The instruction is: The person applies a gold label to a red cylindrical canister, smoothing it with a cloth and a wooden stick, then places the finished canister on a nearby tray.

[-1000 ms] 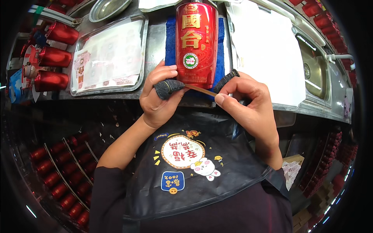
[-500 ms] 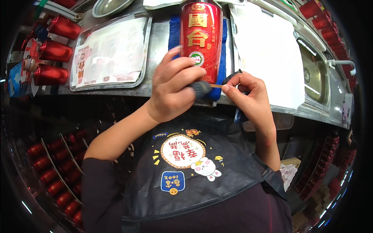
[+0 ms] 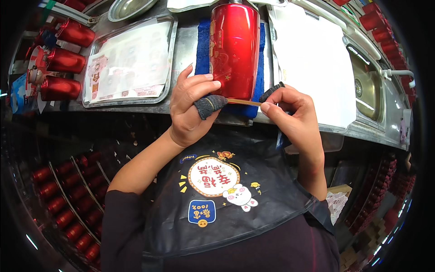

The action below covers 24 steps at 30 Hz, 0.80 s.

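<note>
A glossy red bottle (image 3: 234, 50) lies on a blue cloth (image 3: 204, 43), its base toward me. My left hand (image 3: 190, 99) grips the bottle's lower left side, fingertips on the red wall. Its thumb wears a dark knitted finger sleeve (image 3: 209, 106) and presses near the bottle's base edge. My right hand (image 3: 294, 111) pinches the end of a thin tan-gold strip (image 3: 244, 102) between thumb and forefinger. This strip stretches along the base edge to my left thumb. Another dark finger sleeve (image 3: 272, 92) covers a finger of the right hand.
To the left stands a metal tray (image 3: 171, 50) with printed sheets (image 3: 129, 59). Several red bottles (image 3: 63, 61) lie beyond it. White sheets (image 3: 312, 63) cover the counter on the right, before a metal sink (image 3: 362, 84). Racks of red bottles (image 3: 68, 199) stand below left.
The bottle has turned, so its gold lettering has rolled out of sight to the left. My left hand has shifted left and down, and more of the strip shows.
</note>
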Each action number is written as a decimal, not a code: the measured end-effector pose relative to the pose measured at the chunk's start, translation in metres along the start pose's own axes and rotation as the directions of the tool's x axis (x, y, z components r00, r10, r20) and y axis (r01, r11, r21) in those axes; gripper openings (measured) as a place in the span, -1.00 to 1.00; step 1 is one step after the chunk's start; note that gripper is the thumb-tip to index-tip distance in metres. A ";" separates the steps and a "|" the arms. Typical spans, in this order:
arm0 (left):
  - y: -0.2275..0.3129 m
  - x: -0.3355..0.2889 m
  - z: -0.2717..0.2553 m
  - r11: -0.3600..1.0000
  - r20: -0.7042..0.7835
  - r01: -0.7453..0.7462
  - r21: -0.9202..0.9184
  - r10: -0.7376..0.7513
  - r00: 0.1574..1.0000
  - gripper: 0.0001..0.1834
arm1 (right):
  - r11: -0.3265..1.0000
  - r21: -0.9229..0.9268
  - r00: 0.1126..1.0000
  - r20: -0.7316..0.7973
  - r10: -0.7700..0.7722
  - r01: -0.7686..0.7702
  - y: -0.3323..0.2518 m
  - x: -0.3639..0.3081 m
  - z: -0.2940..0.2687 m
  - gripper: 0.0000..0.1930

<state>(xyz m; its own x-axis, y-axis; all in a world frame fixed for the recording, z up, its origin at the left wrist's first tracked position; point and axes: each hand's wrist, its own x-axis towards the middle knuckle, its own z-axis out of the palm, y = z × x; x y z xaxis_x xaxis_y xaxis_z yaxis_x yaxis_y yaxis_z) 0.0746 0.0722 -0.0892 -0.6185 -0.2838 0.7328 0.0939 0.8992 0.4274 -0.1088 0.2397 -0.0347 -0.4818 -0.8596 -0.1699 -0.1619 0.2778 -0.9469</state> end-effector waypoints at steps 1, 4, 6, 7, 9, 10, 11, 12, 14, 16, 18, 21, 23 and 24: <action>0.001 0.004 -0.001 0.998 0.013 -0.046 0.031 0.046 0.999 -0.70 | 1.000 0.014 1.000 0.004 0.008 -0.009 0.000 0.000 0.000 -0.86; 0.004 0.020 0.005 0.980 0.028 -0.178 0.087 0.177 0.984 -0.80 | 0.999 0.011 0.999 0.003 0.042 -0.043 0.006 0.004 0.000 -0.86; 0.002 0.029 0.008 0.971 0.084 -0.234 0.045 0.230 0.970 -0.79 | 0.999 0.004 0.999 0.000 0.046 -0.046 0.008 0.004 0.001 -0.86; 0.002 0.031 0.009 0.972 0.095 -0.231 0.029 0.227 0.969 -0.78 | 0.999 0.002 0.999 -0.003 0.048 -0.048 0.008 0.005 0.002 -0.86; 0.000 0.020 0.003 0.990 0.044 -0.141 0.009 0.141 0.989 -0.68 | 1.000 0.002 1.000 0.006 0.025 -0.025 0.006 0.006 0.003 -0.86; -0.002 0.010 0.002 0.995 0.024 -0.097 -0.010 0.097 0.995 -0.62 | 1.000 0.005 1.000 0.005 0.019 -0.019 0.006 0.006 0.004 -0.86; -0.002 0.002 0.003 0.999 -0.029 -0.014 -0.047 0.013 0.999 -0.59 | 1.000 0.025 1.000 0.004 0.011 -0.011 0.006 0.006 0.006 -0.86; -0.003 -0.005 0.005 0.996 -0.050 0.051 -0.073 -0.055 0.997 -0.59 | 0.999 0.045 1.000 0.012 0.000 0.000 0.004 0.007 0.008 -0.86; -0.004 -0.011 0.006 0.992 -0.041 0.091 -0.092 -0.095 0.995 -0.59 | 0.998 0.060 1.000 0.011 0.009 -0.010 0.004 0.006 0.008 -0.86; -0.002 -0.005 -0.001 0.997 0.014 0.040 -0.069 -0.040 0.999 -0.61 | 0.998 0.052 0.999 0.001 0.044 -0.044 0.005 0.004 0.005 -0.87; 0.000 0.002 -0.001 1.000 0.015 -0.029 0.009 0.029 0.999 -0.71 | 0.997 0.061 0.998 -0.009 0.056 -0.055 0.005 0.004 0.004 -0.87; 0.003 0.015 0.000 0.986 0.048 -0.149 0.079 0.146 0.988 -0.82 | 0.995 0.082 0.999 -0.007 0.050 -0.049 0.008 0.006 0.005 -0.88; 0.003 0.026 0.002 0.971 0.090 -0.226 0.078 0.219 0.972 -0.81 | 0.994 0.078 0.997 0.003 0.073 -0.073 0.010 0.007 0.005 -0.88; 0.002 0.032 0.006 0.963 0.092 -0.268 0.039 0.263 0.960 -0.80 | 0.995 0.063 0.997 0.005 0.074 -0.075 0.011 0.006 0.005 -0.88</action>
<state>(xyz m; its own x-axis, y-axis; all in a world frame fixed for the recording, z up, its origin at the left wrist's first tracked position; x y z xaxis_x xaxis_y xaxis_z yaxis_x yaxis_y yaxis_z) 0.0506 0.0667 -0.0684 -0.6411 -0.0052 0.7674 0.2251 0.9547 0.1945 -0.1094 0.2352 -0.0477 -0.4881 -0.8388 -0.2413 -0.0707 0.3136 -0.9469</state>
